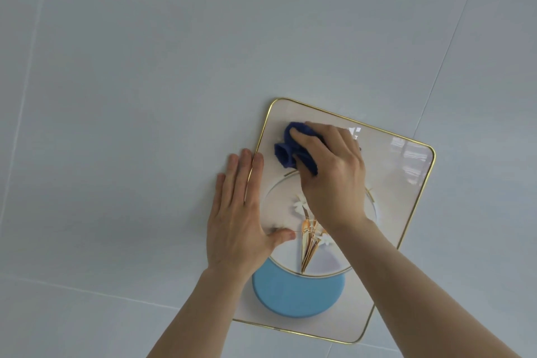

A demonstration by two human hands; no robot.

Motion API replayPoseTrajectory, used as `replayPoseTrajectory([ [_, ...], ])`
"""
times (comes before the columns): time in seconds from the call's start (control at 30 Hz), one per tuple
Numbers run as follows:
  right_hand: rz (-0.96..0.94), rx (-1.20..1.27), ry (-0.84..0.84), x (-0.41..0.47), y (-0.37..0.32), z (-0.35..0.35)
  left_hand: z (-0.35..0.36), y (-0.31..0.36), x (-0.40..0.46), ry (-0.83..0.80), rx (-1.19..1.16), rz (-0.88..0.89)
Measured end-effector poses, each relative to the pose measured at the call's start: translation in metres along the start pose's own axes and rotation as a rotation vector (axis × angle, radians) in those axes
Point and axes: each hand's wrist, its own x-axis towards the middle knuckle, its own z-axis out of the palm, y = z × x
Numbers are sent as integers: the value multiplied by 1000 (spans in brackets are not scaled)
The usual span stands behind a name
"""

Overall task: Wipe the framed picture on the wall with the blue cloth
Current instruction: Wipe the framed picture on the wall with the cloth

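Right fingers (302,136): clenching the bunched dark blue cloth (290,151), pressing it on the picture's upper left glass.
Left fingers (245,166): lying flat, released, straddling the frame's left edge.
Right hand (328,171): covering the cloth.
Left hand (241,212): bracing.
Picture: gold-rimmed, rounded-corner framed picture (401,183) hanging tilted on the pale tiled wall (145,67).

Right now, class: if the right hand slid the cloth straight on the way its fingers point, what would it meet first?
Probably the gold frame edge at the picture's upper left: the right hand pushes the blue cloth towards it, then bare wall.
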Motion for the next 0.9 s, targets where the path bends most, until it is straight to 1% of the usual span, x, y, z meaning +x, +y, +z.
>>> replayPoseTrajectory([
  [0.1, -85, -56, -91, 2, -8, 6, 2, -2, 0, 4, 13, 7],
  [0.23, -142, -78, -101, -7, -5, 8, 5, -4, 0, 25, 29, 20],
  [0.4, -265, -102, -192, -34, 6, 0, 3, -5, -1, 23, 33, 23],
  [0.47, -248, -118, -173, -32, 17, -6, 2, -4, -1, 24, 17, 26],
  [0.57, -33, -116, -40, -15, 21, -5, 1, -3, 0, 17, 19, 11],
  [0.63, 37, -112, 13, -7, 12, 3, 2, -3, 0, 26, 21, 3],
  [0.7, 3, -72, 7, -7, 4, 9, 4, -3, 0, 40, 14, 2],
  [0.77, -76, -31, -39, -17, -2, 13, 6, -3, -1, 57, 32, 9],
  [0.9, -152, -70, -114, -50, -3, 13, 5, -4, -1, 79, 66, 36],
])
